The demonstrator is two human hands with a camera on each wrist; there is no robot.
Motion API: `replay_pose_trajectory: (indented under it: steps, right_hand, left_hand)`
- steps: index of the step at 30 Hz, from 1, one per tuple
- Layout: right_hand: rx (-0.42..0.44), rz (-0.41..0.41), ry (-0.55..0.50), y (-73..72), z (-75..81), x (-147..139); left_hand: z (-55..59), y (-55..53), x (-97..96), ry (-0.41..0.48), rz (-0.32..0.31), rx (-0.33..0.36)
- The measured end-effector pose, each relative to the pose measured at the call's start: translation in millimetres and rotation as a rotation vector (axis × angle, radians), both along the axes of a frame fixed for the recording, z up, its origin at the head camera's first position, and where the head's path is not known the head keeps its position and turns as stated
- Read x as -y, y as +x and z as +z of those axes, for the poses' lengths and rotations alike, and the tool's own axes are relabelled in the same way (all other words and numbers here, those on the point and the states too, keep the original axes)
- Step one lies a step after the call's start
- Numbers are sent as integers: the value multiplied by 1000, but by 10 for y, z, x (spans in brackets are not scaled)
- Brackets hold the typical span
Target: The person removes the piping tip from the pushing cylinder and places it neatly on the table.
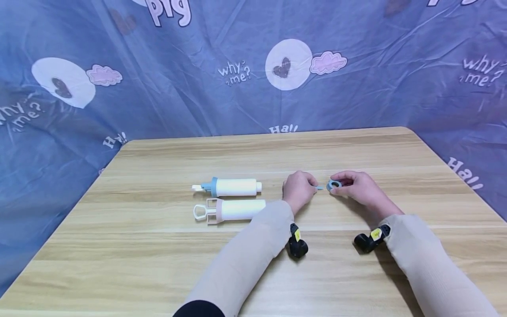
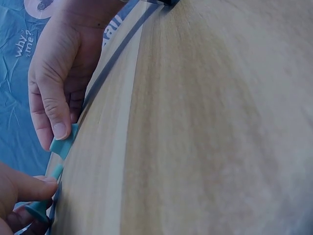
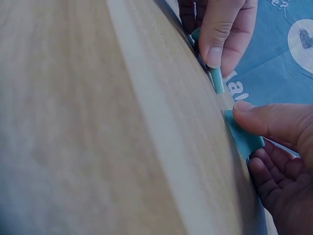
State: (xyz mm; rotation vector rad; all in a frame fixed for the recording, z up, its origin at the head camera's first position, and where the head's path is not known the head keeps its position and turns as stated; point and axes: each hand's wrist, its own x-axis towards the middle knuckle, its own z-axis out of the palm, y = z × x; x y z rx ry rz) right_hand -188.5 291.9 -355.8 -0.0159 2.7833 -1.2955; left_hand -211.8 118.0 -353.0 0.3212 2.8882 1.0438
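Note:
Between thumb and fingers, my left hand (image 1: 299,187) pinches a small light-blue nozzle (image 1: 319,188). Its thin tube points right, and the wrist views show a wider flared end (image 2: 37,209) among the fingers. My right hand (image 1: 356,189) holds a light-blue ring-shaped cap (image 1: 330,187) by its edges, thumb on the near side and fingers on the far side. In the right wrist view the cap (image 3: 243,134) stands a small gap away from the nozzle's tip (image 3: 218,82). Both pieces are low over the wooden table (image 1: 158,264).
Left of my hands lies a white hand pump (image 1: 236,187) with a blue collar and handle. A second white pump (image 1: 241,210), with a pale pink collar and a loop handle, lies nearer me, its right end partly behind my left sleeve. A blue printed cloth (image 1: 237,105) hangs behind the table.

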Motion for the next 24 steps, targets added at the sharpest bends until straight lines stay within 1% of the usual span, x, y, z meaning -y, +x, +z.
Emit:
replay_pose_trajectory:
  steps: [4,7,10,12,13,15,18,20,24]
  right_hand:
    - [9,5,-3,-15,5,39]
    - [15,12,2,-10,41,79]
    - [18,8,8,15,106,124]
    - [8,2,9,36,155,156]
    - [5,-3,13,46,178,172]
    - [-13,-5,19,59,209,201]
    - [-29,-4,12,67,235,242]
    - [-35,-3,8,66,244,269]
    - [-46,-8,-1,70,271,327]
  left_hand:
    - [5,-14,37,-10,-4,13]
    - [25,-37,92,14,-4,39]
    - [68,-64,187,80,-1,68]
    - [106,-82,266,131,-22,74]
    - [126,-91,307,155,-39,71]
    - [182,-101,402,204,-96,67]
    - [284,-102,552,226,-186,51]
    - [364,-95,664,219,-256,44]
    - [508,-68,891,155,-393,42]
